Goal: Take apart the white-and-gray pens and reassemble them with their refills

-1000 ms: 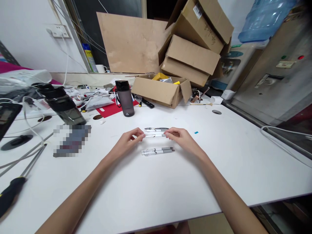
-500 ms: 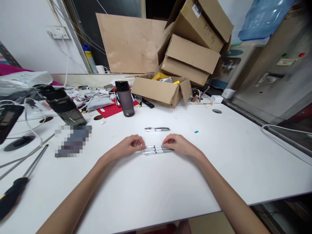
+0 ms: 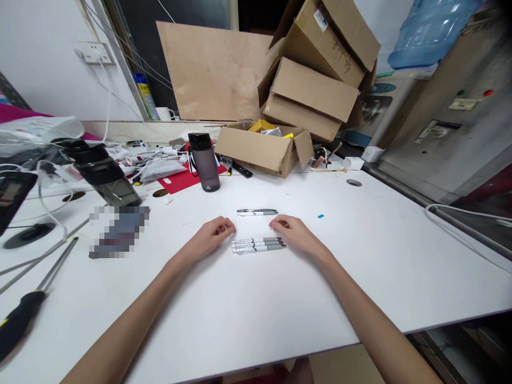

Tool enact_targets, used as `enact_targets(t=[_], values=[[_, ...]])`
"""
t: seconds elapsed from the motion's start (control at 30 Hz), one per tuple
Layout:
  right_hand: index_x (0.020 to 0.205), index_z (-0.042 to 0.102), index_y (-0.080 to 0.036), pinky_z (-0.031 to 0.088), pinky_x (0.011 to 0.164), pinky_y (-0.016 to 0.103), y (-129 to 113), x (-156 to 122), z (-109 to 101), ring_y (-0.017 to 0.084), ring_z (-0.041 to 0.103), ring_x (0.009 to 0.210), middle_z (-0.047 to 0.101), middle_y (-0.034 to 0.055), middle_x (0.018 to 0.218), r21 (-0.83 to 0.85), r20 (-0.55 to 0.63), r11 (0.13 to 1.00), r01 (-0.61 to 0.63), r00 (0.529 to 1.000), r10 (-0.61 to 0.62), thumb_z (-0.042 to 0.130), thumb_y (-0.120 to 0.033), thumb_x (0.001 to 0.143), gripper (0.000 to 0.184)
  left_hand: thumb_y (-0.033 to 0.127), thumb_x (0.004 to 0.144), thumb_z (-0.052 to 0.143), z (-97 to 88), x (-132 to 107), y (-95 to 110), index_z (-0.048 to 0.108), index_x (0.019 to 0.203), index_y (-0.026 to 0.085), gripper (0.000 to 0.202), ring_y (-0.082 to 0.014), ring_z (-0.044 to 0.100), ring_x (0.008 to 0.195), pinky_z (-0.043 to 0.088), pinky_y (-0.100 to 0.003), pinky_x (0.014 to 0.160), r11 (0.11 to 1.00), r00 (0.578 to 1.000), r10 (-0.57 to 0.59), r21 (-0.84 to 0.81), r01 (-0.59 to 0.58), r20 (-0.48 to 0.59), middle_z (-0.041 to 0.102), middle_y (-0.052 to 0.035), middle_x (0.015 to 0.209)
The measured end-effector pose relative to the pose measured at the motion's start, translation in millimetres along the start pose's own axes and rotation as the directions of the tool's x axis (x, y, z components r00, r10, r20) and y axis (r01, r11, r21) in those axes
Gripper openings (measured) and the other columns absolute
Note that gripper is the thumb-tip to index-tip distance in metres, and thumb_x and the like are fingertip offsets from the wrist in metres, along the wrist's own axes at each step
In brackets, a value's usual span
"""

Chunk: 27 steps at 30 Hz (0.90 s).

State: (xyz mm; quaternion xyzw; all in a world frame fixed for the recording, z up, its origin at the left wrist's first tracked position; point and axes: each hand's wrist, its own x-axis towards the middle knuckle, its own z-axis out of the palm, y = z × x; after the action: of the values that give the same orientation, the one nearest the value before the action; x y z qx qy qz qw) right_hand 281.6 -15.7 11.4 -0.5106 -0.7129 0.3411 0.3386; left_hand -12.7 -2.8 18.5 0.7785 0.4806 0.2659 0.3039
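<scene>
My feed: bright, even overhead light. White worktop (image 3: 256,320) evenly lit, mild sheen, soft shadows under my forearms. Centre sharp. Wide-angle bending at edges, corners stretched. Pixelated patch (image 3: 119,231) at left. Dim doorway behind.

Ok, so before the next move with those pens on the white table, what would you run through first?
1. Left hand free: ok, fingers curled, holding nothing.
2. Right hand free: ok, its grip is empty and it rests beside the pens.
3. Grouped pens lined up: ok, lying side by side between the two hands.
4. Lone pen in view: ok, it lies apart, farther back, roughly parallel to the others.
5. Grey bottle out of the way: ok, upright well behind the lone pen.
6. Pen tips retracted: cannot tell, too small.
</scene>
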Motion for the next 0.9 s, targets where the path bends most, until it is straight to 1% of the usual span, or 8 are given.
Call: enact_targets(t=[0.07,0.13,0.23,0.3,0.5,0.7,0.8,0.9], values=[[0.100,0.068,-0.021,0.045,0.086,0.037,7,4,2,0.024,0.060,0.094,0.069,0.0066,0.099,-0.068,-0.149,0.997,-0.027,0.989,0.017,0.050,-0.028,0.091,0.021,0.047,0.092,0.057,5.4,2,-2,0.069,0.109,0.022,0.032,-0.0198,0.063,0.076,0.048,-0.032,0.074,0.993,0.987,-0.101,-0.071,0.093,-0.121,0.069,-0.0032,0.091],[0.107,0.065,-0.020,0.044,0.095,0.041,15,8,6,0.027,0.055,0.108,0.068,0.0100,0.109,-0.112,-0.302,0.990,-0.089,0.952,0.051,0.051,-0.024,0.086,0.025,0.046,0.090,0.060,11.3,4,-3,0.063,0.117,0.022,0.036,-0.0211,0.069,0.082,0.052,-0.036,0.083,0.963,0.968,-0.192,-0.221,0.154,-0.160,0.070,-0.0034,0.095],[0.118,0.060,-0.022,0.043,0.103,0.043,25,12,10,0.027,0.051,0.122,0.066,0.0108,0.122,-0.012,-0.332,0.992,-0.124,0.937,0.114,0.054,-0.026,0.084,0.035,0.046,0.089,0.062,18.7,8,-4,0.058,0.118,0.021,0.039,-0.0216,0.073,0.093,0.054,-0.041,0.095,0.839,0.958,-0.262,-0.518,0.166,-0.118,0.066,-0.0094,0.125],[0.118,0.060,-0.023,0.041,0.106,0.043,28,13,13,0.027,0.051,0.125,0.065,0.0103,0.125,0.068,-0.342,0.990,-0.123,0.929,0.139,0.057,-0.026,0.082,0.037,0.048,0.090,0.064,21.7,10,-4,0.056,0.123,0.023,0.043,-0.0217,0.075,0.097,0.054,-0.042,0.101,0.764,0.954,-0.292,-0.618,0.185,-0.075,0.063,-0.0107,0.133],[0.105,0.065,-0.022,0.044,0.105,0.040,26,20,14,0.023,0.063,0.114,0.070,0.0084,0.118,0.223,-0.348,0.970,-0.097,0.921,0.173,0.055,-0.020,0.080,0.027,0.047,0.090,0.067,23.6,11,-7,0.059,0.124,0.022,0.042,-0.0228,0.074,0.107,0.052,-0.041,0.107,0.706,0.960,-0.280,-0.682,0.192,-0.020,0.066,-0.0107,0.133],[0.108,0.068,-0.021,0.050,0.091,0.035,19,20,10,0.021,0.066,0.099,0.070,0.0070,0.115,0.323,-0.358,0.941,-0.098,0.908,0.217,0.060,-0.028,0.079,0.030,0.036,0.080,0.080,20.0,9,6,0.067,0.114,0.019,0.040,-0.0263,0.066,0.125,0.046,-0.039,0.114,0.634,0.949,-0.300,-0.764,0.120,-0.100,0.068,-0.0118,0.133],[0.107,0.073,-0.020,0.051,0.087,0.035,14,16,10,0.021,0.066,0.092,0.068,0.0062,0.109,0.367,-0.320,0.928,-0.069,0.927,0.196,0.069,-0.035,0.077,0.034,0.039,0.074,0.086,17.5,7,17,0.068,0.114,0.019,0.048,-0.0279,0.065,0.124,0.047,-0.040,0.110,0.684,0.944,-0.293,-0.724,0.095,-0.153,0.070,-0.0113,0.129],[0.099,0.078,-0.020,0.050,0.089,0.036,8,13,12,0.021,0.065,0.092,0.064,0.0067,0.106,0.326,-0.271,0.945,-0.008,0.957,0.101,0.074,-0.036,0.078,0.027,0.045,0.076,0.083,16.2,3,22,0.068,0.113,0.019,0.048,-0.0286,0.068,0.116,0.050,-0.038,0.100,0.772,0.955,-0.238,-0.631,0.075,-0.178,0.073,-0.0099,0.119]])
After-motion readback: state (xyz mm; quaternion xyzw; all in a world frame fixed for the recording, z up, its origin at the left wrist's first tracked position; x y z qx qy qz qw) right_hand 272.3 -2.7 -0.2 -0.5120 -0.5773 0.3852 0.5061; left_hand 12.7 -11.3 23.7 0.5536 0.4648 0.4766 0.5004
